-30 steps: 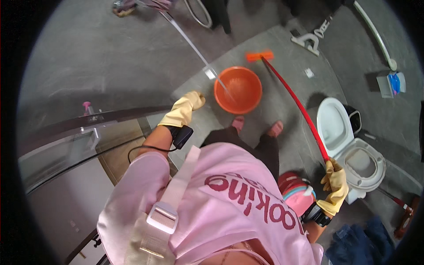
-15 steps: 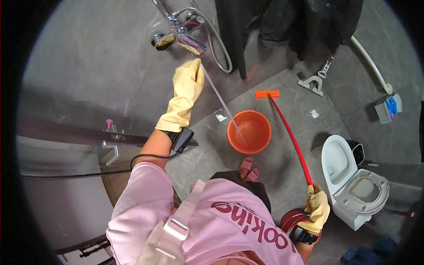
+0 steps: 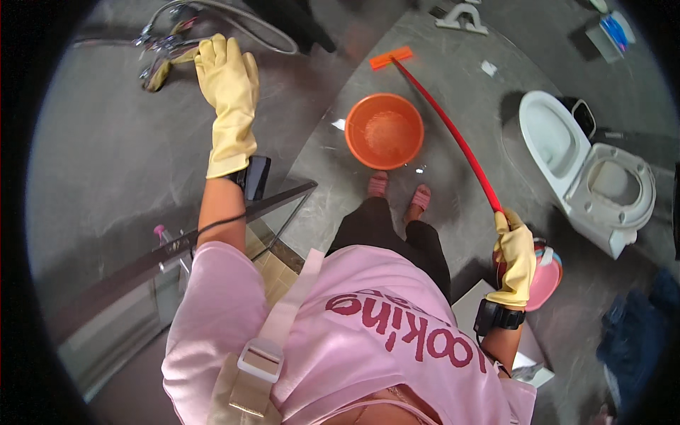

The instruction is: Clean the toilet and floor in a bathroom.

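My left hand (image 3: 231, 92), in a yellow rubber glove, is raised at the chrome wall tap (image 3: 166, 44) with its fingers stretched out. The fingertips cover part of the tap, so contact is hard to judge. My right hand (image 3: 516, 263), gloved alike, is wrapped round the red handle (image 3: 457, 134) of a long floor brush. Its orange head (image 3: 392, 58) rests on the tiles beyond the basin. In front of my feet stands a round orange basin (image 3: 350, 142) with foamy water in it. No stream shows between tap and basin.
A white toilet (image 3: 567, 159) with its seat raised stands at the right. Behind my right hand is a pink basin (image 3: 544, 283). A dark-framed glass door edge (image 3: 276, 198) is near my left forearm. A white wiper head (image 3: 462, 20) lies far off; dark blue cloth (image 3: 637, 326) lies lower right.
The water stream from the tap into the basin is gone. My left hand's fingers have stretched out at the tap. The view has shifted, and my feet stand farther apart.
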### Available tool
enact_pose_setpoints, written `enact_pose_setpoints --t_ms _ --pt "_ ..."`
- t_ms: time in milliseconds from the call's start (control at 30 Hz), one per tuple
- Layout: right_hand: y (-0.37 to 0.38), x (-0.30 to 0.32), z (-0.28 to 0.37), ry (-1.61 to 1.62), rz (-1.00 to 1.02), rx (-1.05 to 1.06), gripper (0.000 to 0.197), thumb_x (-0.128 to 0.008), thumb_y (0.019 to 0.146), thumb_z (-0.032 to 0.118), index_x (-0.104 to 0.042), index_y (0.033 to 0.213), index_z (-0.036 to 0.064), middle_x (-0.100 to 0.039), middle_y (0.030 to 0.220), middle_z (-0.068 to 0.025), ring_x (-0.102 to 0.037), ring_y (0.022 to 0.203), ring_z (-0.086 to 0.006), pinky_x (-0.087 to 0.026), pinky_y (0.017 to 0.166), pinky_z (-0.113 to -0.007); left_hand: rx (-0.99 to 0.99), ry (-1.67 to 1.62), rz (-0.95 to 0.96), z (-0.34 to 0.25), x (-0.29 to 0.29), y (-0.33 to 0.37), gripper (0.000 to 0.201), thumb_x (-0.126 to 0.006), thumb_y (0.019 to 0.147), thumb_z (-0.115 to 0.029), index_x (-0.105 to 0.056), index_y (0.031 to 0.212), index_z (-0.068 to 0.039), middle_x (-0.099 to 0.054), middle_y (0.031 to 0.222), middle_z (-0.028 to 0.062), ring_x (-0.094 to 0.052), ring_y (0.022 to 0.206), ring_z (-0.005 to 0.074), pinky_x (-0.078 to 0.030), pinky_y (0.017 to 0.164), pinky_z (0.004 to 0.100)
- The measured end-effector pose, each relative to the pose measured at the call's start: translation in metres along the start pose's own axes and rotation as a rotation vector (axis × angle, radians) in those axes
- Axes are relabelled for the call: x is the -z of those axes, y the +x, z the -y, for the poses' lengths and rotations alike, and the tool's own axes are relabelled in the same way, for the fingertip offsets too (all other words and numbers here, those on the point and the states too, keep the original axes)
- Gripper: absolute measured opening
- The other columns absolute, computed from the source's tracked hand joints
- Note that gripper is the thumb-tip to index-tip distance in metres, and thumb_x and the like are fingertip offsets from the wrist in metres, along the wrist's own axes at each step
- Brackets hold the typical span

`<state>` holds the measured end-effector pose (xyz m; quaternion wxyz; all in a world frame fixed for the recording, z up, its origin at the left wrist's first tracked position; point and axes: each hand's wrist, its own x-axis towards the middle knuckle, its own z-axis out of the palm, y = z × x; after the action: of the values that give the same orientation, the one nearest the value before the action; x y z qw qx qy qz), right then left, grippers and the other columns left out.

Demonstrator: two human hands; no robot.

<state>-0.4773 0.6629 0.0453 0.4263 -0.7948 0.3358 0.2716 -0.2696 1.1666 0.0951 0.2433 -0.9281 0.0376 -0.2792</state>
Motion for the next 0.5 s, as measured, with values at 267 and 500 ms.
enact_pose_setpoints --t_ms 267,500 --pt "-0.045 0.008 -0.091 0.026 0.019 -0.374 0.040 -0.063 0.101 0.036 -0.063 0.136 0.0185 -0.056 0.069 -0.0011 -0.051 0.052 -0.0103 -0.043 0.046 -0.027 0.492 -0.884 1.106 -0.146 -0.180 -0.185 0.041 -0.063 0.090 -0.028 -0.067 0.121 -0.001 -0.067 0.123 0.0234 -0.063 0.118 0.0379 -0.050 0.098 0.0439" --pt "-0.084 -0.141 -0.151 0.438 -0.021 -0.401 0.034 -0.053 0.103 0.027 -0.062 0.124 0.0018 -0.069 0.084 -0.0088 -0.060 0.061 -0.0122 -0.049 0.058 -0.025 0.123 -1.139 1.474 -0.233 -0.308 -0.394 0.053 -0.071 0.083 -0.009 -0.056 0.133 -0.013 -0.069 0.097 0.0204 -0.067 0.098 0.0390 -0.054 0.083 0.0479"
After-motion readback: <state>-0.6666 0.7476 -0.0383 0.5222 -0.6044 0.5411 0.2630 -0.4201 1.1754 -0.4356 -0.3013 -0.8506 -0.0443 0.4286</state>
